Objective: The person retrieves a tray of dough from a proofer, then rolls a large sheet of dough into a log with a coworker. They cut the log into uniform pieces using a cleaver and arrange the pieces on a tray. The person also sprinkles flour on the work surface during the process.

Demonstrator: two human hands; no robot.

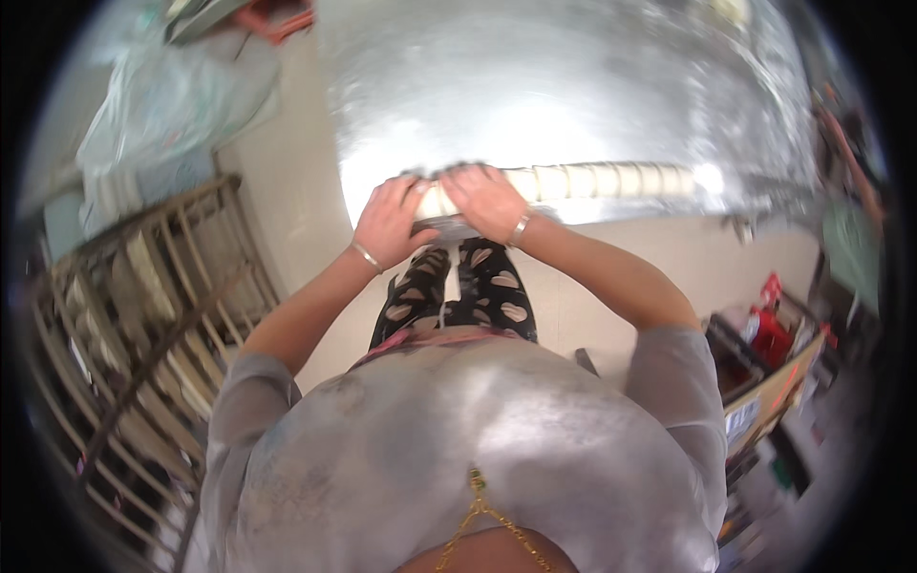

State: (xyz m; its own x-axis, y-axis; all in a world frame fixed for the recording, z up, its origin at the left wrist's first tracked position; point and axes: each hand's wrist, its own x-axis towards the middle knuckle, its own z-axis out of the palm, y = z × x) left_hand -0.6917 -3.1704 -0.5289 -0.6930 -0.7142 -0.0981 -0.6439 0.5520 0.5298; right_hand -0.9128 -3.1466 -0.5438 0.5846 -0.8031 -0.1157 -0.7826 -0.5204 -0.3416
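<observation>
A long pale roll [611, 180], marked off into short segments like cut dough, lies along the near edge of a shiny metal tabletop [458, 76]. My left hand [392, 218] is curled over its left end, with the thumb on the near side. Close beside it, my right hand [485, 202] bends its fingers over the same roll. Both hands have the roll beneath the palms, and it runs on to the right past my right hand. The fingertips are dark and blurred at the far side. Each wrist wears a bangle.
Slatted wooden rack [143, 296] stands at the left, with a clear plastic bag [181, 105] behind it. An open cardboard box [778, 392] holding red and dark items sits on the right. A red object [277, 17] shows at the top left.
</observation>
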